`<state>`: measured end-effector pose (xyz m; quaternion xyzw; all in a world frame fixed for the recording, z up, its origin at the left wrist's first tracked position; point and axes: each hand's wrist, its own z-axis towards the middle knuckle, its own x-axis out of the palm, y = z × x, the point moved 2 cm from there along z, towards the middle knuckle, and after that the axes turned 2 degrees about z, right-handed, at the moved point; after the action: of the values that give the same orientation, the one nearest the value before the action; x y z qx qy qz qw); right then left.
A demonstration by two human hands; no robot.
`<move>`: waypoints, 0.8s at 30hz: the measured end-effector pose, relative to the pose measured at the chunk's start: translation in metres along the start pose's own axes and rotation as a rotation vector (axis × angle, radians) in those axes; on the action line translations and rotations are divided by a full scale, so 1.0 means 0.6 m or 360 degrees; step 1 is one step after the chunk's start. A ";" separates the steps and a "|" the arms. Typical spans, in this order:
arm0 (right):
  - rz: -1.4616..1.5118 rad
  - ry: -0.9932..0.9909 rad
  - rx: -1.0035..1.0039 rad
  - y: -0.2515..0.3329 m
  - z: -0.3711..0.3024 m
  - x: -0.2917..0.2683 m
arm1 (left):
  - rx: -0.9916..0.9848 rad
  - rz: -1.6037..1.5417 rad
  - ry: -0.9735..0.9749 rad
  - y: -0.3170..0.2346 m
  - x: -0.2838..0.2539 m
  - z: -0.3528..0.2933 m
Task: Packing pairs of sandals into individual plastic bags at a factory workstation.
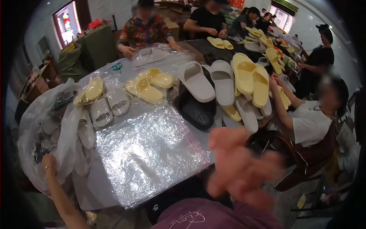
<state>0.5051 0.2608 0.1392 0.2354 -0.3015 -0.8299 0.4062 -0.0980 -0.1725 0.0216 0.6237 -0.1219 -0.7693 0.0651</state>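
At the left edge of the table, my left hand [48, 160], with a bracelet at the wrist, is closed on the side of a big clear plastic bag [28, 126]. Greyish slippers show dimly through the bag. My right hand [242, 168] is raised close in front of me, right of the stack of clear plastic sleeves [148, 149]. Motion smears its fingers, so I cannot make out their pose or anything in them. Beyond the stack lie a black slipper [196, 114], grey slippers [197, 82] and yellow slippers [244, 72]. Wrapped grey slippers [101, 112] lie beside the bag.
Yellow slippers in clear wrap [150, 86] lie past the stack. Across the table, a person in a patterned top [145, 32] handles wrapped slippers. A person in a white sleeve [310, 124] reaches toward the slipper pile from the right. More people work along the far table.
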 end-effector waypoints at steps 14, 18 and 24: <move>-0.0408 -0.1410 -0.0510 -0.009 -0.275 -0.130 | 0.0007 0.0715 -0.0635 0.008 -0.056 0.024; -0.0089 -0.1523 -0.0618 -0.071 -0.226 -0.095 | -0.0381 0.0296 -0.0084 -0.105 -0.120 -0.019; -0.0218 0.0016 0.0044 -0.179 -0.101 0.051 | -0.0398 -0.1425 -0.0095 0.081 -0.191 -0.005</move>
<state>0.4691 0.2696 0.0178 0.2651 -0.2942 -0.8503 0.3465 -0.0728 -0.1905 0.1423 0.5800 0.2511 -0.7481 -0.2023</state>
